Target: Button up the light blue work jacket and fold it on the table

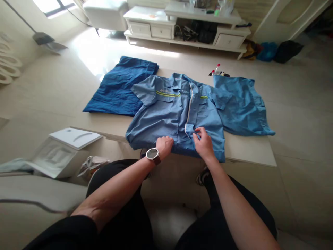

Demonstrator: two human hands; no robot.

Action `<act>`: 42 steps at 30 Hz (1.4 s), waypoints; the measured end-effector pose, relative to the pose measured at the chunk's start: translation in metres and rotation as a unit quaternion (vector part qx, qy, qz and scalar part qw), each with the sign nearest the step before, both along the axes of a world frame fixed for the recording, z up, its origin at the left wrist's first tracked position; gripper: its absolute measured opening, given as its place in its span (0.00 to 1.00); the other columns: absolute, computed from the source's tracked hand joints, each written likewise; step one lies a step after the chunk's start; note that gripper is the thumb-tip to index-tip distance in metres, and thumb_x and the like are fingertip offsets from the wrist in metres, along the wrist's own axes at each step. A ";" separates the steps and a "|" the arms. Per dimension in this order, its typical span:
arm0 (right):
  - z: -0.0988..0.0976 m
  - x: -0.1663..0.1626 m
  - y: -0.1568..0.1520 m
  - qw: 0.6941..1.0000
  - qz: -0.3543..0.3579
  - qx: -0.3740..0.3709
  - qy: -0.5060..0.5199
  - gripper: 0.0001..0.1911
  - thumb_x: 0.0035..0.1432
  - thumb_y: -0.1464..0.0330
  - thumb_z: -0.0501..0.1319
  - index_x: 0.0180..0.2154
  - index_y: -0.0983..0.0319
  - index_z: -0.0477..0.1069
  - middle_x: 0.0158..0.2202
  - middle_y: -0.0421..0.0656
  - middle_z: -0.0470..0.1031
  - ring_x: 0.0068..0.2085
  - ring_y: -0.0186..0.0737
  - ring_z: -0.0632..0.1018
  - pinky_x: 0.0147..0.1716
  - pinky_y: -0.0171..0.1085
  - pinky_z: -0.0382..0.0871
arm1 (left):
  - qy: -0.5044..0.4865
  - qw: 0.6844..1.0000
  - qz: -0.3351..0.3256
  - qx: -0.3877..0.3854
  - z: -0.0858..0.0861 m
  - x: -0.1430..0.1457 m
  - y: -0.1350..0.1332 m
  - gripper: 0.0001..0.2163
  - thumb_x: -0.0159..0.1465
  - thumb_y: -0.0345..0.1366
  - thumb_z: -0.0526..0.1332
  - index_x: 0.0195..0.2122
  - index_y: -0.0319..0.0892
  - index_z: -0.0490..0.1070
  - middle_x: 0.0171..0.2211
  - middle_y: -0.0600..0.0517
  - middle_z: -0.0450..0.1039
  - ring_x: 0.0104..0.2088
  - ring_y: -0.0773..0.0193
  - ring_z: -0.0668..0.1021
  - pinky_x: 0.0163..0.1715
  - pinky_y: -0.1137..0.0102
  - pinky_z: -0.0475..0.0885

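A light blue work shirt (166, 111) with yellow chest stripes lies face up on a low beige table (247, 147). My left hand (164, 146), with a watch on its wrist, presses a closed fist on the shirt's hem, left of the button placket. My right hand (203, 140) pinches the placket edge near the hem, fingers closed on the fabric. Both hands sit at the table's near edge.
Dark blue folded trousers (118, 88) lie at the table's far left and a second light blue garment (241, 104) at the right. Small items (218, 72) sit at the far edge. A white bin (61, 152) stands left of my knees. A white cabinet (187, 26) lines the far wall.
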State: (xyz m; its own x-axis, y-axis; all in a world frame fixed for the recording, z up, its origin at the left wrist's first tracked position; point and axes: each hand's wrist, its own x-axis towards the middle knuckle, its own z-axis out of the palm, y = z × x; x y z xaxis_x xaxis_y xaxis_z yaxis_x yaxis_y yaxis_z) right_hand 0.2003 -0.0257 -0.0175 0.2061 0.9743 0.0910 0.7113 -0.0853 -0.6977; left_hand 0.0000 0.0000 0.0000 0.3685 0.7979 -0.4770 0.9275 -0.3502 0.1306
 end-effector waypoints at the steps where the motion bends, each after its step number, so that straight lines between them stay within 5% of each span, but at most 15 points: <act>1: 0.001 -0.001 0.000 1.000 -0.001 0.009 -0.001 0.13 0.66 0.62 0.56 0.49 0.59 0.72 0.37 0.46 0.82 0.38 0.47 0.81 0.40 0.39 0.69 | -0.002 1.000 -0.005 -0.002 0.001 0.000 0.002 0.17 0.68 0.23 0.52 0.47 0.35 0.80 0.48 0.35 0.81 0.52 0.47 0.83 0.47 0.62 0.77; 6: 0.003 -0.005 -0.004 0.995 0.092 0.022 -0.019 0.15 0.68 0.67 0.54 0.48 0.56 0.77 0.43 0.45 0.84 0.43 0.45 0.82 0.45 0.39 0.71 | -0.005 1.000 -0.026 0.009 -0.002 -0.004 0.008 0.15 0.69 0.25 0.53 0.45 0.36 0.81 0.45 0.36 0.83 0.51 0.47 0.84 0.46 0.63 0.77; 13: 0.006 -0.012 -0.010 0.966 0.190 -0.102 -0.140 0.15 0.68 0.70 0.54 0.44 0.57 0.80 0.48 0.45 0.83 0.49 0.45 0.82 0.48 0.38 0.71 | -0.033 0.998 -0.032 0.036 -0.011 -0.006 0.009 0.17 0.70 0.26 0.51 0.45 0.37 0.81 0.43 0.36 0.83 0.48 0.46 0.85 0.43 0.62 0.76; 20: 0.006 -0.022 -0.012 0.940 0.232 -0.161 -0.189 0.14 0.69 0.70 0.56 0.46 0.57 0.80 0.49 0.45 0.82 0.49 0.42 0.81 0.50 0.36 0.69 | -0.034 0.999 -0.035 0.023 -0.006 -0.005 0.011 0.15 0.68 0.24 0.54 0.44 0.37 0.82 0.44 0.35 0.82 0.48 0.46 0.85 0.44 0.63 0.76; 27: -0.013 -0.035 -0.014 0.923 0.248 -0.186 -0.228 0.13 0.68 0.60 0.63 0.47 0.59 0.79 0.48 0.47 0.82 0.50 0.46 0.81 0.47 0.38 0.71 | -0.043 0.999 -0.010 0.006 0.000 0.000 0.015 0.13 0.66 0.26 0.58 0.46 0.36 0.82 0.45 0.33 0.82 0.50 0.44 0.84 0.47 0.60 0.77; 32: -0.023 -0.044 -0.011 0.924 0.233 -0.179 -0.244 0.10 0.69 0.62 0.61 0.45 0.58 0.79 0.47 0.46 0.82 0.48 0.45 0.81 0.44 0.38 0.69 | -0.043 0.999 -0.007 -0.008 0.001 -0.001 0.018 0.12 0.65 0.29 0.61 0.46 0.38 0.82 0.46 0.34 0.83 0.50 0.46 0.84 0.48 0.62 0.77; 38: -0.024 -0.049 -0.009 0.939 0.221 -0.164 -0.204 0.10 0.68 0.67 0.58 0.39 0.58 0.78 0.44 0.47 0.82 0.44 0.44 0.81 0.40 0.37 0.66 | -0.087 0.987 0.012 -0.137 0.000 -0.006 0.023 0.05 0.61 0.34 0.66 0.32 0.40 0.80 0.27 0.43 0.81 0.34 0.52 0.85 0.44 0.63 0.77; 42: -0.019 -0.042 -0.002 0.984 0.146 -0.071 -0.075 0.09 0.64 0.66 0.58 0.34 0.59 0.75 0.39 0.45 0.81 0.40 0.42 0.78 0.40 0.37 0.65 | -0.132 0.955 0.036 -0.262 0.001 -0.010 0.024 0.15 0.64 0.38 0.64 0.21 0.40 0.73 0.23 0.46 0.79 0.25 0.58 0.81 0.38 0.65 0.77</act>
